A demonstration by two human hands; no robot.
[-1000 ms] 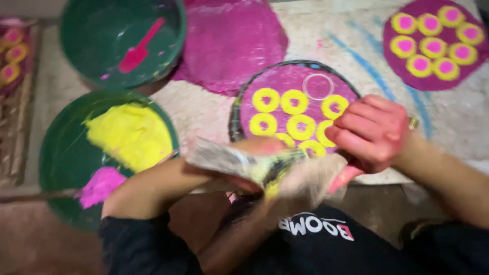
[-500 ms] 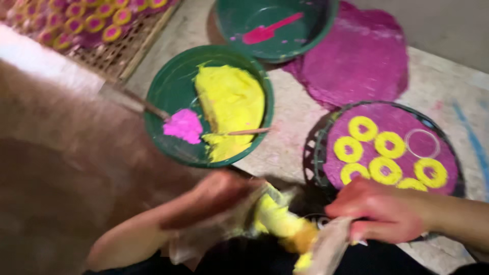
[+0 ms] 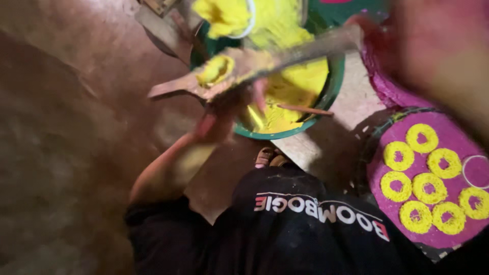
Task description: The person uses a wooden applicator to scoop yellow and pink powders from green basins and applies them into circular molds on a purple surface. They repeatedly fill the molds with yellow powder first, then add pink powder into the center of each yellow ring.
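Observation:
My left hand (image 3: pixel 224 119) grips a floppy, paste-smeared bag (image 3: pixel 254 63) with a lump of yellow paste on it. It holds the bag above a green bowl (image 3: pixel 285 133) that is full of yellow paste (image 3: pixel 290 81). My right hand (image 3: pixel 443 51) is a large blur at the upper right, where the bag's far end meets it; its grip cannot be made out. At the right lies a round tray (image 3: pixel 379 132) lined in purple, with several yellow paste rings (image 3: pixel 423 137) and a thin white ring (image 3: pixel 476 170) on it.
A thin stick (image 3: pixel 305 109) lies in the bowl's paste. A mound of purple paste (image 3: pixel 387 86) sits between the bowl and the tray. My sandalled foot (image 3: pixel 270 158) shows below the bowl. Brown floor (image 3: pixel 76 127) fills the left side.
The view has swung down and to the left. My left hand has lifted the bag from in front of my body up over the green bowl. My right hand has risen to the upper right.

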